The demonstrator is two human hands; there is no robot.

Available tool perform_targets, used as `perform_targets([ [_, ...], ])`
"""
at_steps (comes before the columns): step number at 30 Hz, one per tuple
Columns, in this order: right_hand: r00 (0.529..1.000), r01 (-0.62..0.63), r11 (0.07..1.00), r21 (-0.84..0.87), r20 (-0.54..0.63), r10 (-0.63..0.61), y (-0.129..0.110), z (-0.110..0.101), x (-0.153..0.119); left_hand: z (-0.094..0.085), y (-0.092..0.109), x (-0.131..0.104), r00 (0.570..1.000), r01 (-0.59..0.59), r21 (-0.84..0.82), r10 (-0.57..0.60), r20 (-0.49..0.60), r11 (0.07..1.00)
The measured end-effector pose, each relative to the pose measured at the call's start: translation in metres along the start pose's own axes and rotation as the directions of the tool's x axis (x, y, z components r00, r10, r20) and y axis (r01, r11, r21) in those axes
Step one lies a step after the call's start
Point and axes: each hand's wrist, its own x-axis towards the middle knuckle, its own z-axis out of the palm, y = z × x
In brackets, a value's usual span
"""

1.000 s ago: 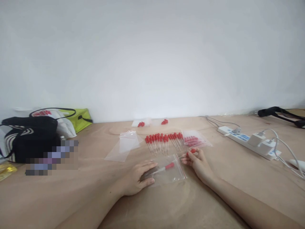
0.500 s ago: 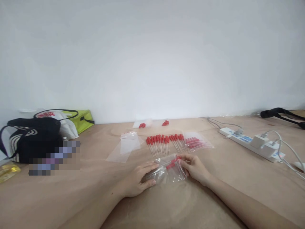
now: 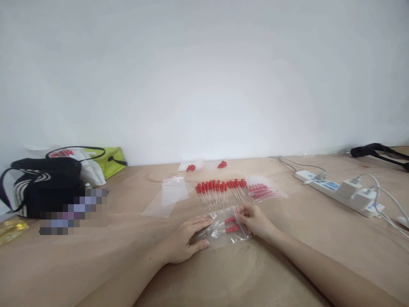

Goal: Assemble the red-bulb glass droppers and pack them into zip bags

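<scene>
A clear zip-lock bag (image 3: 220,238) lies on the table between my hands, with droppers (image 3: 231,229) inside it. Their red bulbs point right, toward the bag's red-lined mouth. My left hand (image 3: 188,238) grips the bag's left end, thumb below and fingers above. At the right edge, my right hand (image 3: 254,219) has its fingers closed on the bag's mouth, the fingertips partly hidden. Just beyond the bag, several loose red-bulbed droppers (image 3: 211,189) lie in a row, with a second group (image 3: 238,187) to their right.
A filled bag (image 3: 271,189) of droppers lies right of the row; flat clear bags (image 3: 169,196) lie left. By the wall are two small piles of red bulbs (image 3: 191,168) on bags. A power strip (image 3: 335,192) with cables stands right, a black bag (image 3: 47,183) left.
The droppers in the bag sit deeper inside, their bulbs now left of the mouth. My right hand has closed its fingers at the bag's edge. My left hand stays in place.
</scene>
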Motion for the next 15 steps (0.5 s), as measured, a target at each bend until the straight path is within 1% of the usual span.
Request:
perform_targets([
  [2, 1.0, 0.002, 0.999, -0.048, 0.023, -0.001, 0.002, -0.001, 0.001, 0.0, 0.0, 0.0, 1.0, -0.003, 0.011, 0.003, 0.004, 1.0],
  [5, 0.989, 0.034, 0.997, -0.067, 0.149, -0.024, 0.002, -0.003, 0.0, 0.0, -0.001, 0.0, 1.0, -0.004, 0.016, 0.004, 0.006, 1.0],
  [7, 0.981, 0.017, 0.994, -0.105, 0.195, 0.004, 0.0, -0.006, -0.001, 0.001, -0.002, 0.0, 1.0, -0.009, 0.017, 0.009, 0.005, 1.0],
  [8, 0.981, 0.002, 0.99, -0.144, 0.192, 0.026, -0.001, -0.009, 0.0, 0.001, -0.002, 0.0, 1.0, -0.017, 0.016, 0.016, 0.006, 1.0],
  [9, 0.986, 0.005, 0.98, -0.198, 0.164, 0.028, -0.003, -0.013, 0.002, 0.001, -0.002, 0.0, 1.0, -0.025, 0.014, 0.025, 0.01, 1.0],
  [10, 0.994, 0.029, 0.964, -0.266, 0.114, 0.001, -0.006, -0.017, 0.005, 0.001, -0.003, 0.001, 0.999, -0.033, 0.011, 0.032, 0.016, 0.999],
  [11, 0.997, 0.071, 0.934, -0.35, 0.051, -0.057, -0.009, -0.022, 0.01, 0.002, -0.003, 0.001, 0.999, -0.036, 0.005, 0.036, 0.019, 0.999],
  [12, 0.99, 0.118, 0.886, -0.448, -0.015, -0.14, -0.012, -0.027, 0.017, 0.002, -0.003, 0.001, 0.999, -0.035, 0.0, 0.035, 0.022, 0.999],
  [13, 0.973, 0.145, 0.822, -0.55, -0.071, -0.22, -0.016, -0.032, 0.025, 0.002, -0.003, 0.001, 0.999, -0.03, -0.005, 0.03, 0.025, 1.0],
  [14, 0.958, 0.129, 0.752, -0.647, -0.114, -0.263, -0.019, -0.035, 0.034, 0.002, -0.003, 0.001, 0.999, -0.023, -0.009, 0.023, 0.026, 1.0],
  [15, 0.954, 0.076, 0.685, -0.724, -0.147, -0.261, -0.023, -0.038, 0.043, 0.001, -0.002, 0.001, 0.999, -0.017, -0.013, 0.017, 0.029, 1.0],
])
